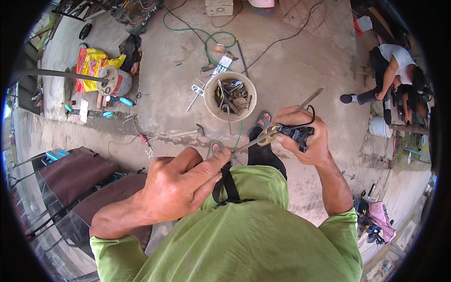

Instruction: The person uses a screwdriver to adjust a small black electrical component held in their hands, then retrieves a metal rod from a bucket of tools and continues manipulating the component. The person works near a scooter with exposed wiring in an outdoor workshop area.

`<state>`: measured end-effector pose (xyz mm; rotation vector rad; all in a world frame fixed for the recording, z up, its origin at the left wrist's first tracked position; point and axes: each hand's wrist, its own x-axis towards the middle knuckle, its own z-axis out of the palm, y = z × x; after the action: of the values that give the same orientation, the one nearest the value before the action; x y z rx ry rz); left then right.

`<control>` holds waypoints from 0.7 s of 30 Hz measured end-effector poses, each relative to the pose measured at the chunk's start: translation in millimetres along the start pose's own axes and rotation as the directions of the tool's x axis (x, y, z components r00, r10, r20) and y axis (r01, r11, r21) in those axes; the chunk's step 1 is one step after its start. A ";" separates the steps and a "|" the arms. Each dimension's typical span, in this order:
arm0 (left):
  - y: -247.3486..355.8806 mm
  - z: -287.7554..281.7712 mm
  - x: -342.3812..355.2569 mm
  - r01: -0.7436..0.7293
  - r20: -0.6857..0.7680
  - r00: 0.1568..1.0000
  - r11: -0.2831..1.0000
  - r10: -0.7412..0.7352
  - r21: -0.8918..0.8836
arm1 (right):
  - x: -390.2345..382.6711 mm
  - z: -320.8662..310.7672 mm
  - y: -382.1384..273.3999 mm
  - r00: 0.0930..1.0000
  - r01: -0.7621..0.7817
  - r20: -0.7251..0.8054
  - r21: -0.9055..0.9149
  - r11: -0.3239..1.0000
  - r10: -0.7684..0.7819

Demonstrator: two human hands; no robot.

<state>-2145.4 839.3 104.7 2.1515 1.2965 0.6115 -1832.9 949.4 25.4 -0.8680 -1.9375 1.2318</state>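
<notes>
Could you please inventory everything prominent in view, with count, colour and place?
Black part: one, black, right of centre
Slim rod: one, grey, centre
Tool bucket: one, cream, ahead
Hose: one, green, mostly beyond bucket
Bag: one, yellow-red, left
Covers: two, maroon, left
Cloth: one, pink, lower right
Co-worker: at least one, white-shirted, right
Shirt: one, green, bottom
Left hand: one, bare, on rod
Right hand: one, bare, around black part

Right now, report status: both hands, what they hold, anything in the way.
Left hand holding thin grey metal rod. Right hand gripping black plastic part. Round off-white bucket ahead, apart from both hands; nothing seen blocking.
</notes>
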 end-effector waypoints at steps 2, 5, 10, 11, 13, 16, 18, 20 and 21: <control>0.2 -2.2 -3.1 -0.050 0.047 0.998 0.988 0.043 0.148 | -4.2 -0.2 8.6 0.985 -0.150 0.113 0.175 0.973 0.131; -4.5 -0.1 -7.8 -0.060 0.049 0.997 0.990 0.054 0.128 | -6.1 3.7 13.7 0.978 -0.170 0.156 0.239 0.956 0.136; -17.7 27.6 -23.1 0.258 0.051 0.957 0.759 -0.285 -0.597 | -4.6 19.2 10.1 0.997 0.061 -0.039 -0.097 0.993 -0.066; -18.2 32.3 -25.7 0.323 0.152 0.932 0.562 -0.328 -0.761 | -4.8 22.4 12.0 0.989 0.115 -0.078 -0.159 0.981 -0.128; -19.6 38.1 -27.4 0.437 0.403 0.838 0.010 -0.367 -0.899 | -7.2 27.0 18.1 0.961 0.200 -0.130 -0.275 0.940 -0.243; -19.6 41.8 -28.4 0.478 0.611 0.731 -0.411 -0.303 -0.776 | -8.7 27.0 25.7 0.927 0.290 -0.114 -0.390 0.874 -0.359; -25.5 52.8 -35.0 0.468 0.582 0.757 -0.376 -0.297 -0.800 | -7.7 23.4 25.3 0.951 0.264 -0.063 -0.343 0.901 -0.303; -30.5 69.4 -42.5 0.349 0.226 0.891 0.277 -0.393 -0.895 | -7.0 22.7 21.1 0.982 0.181 -0.002 -0.268 0.946 -0.188; -31.1 73.9 -45.2 0.246 0.039 0.938 0.580 -0.345 -0.776 | -4.4 22.5 17.5 0.991 0.136 0.016 -0.240 0.961 -0.136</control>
<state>-2138.5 794.5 24.6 1.1594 1.1150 0.9481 -1845.7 940.8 1.1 -0.8374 -2.1387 0.9294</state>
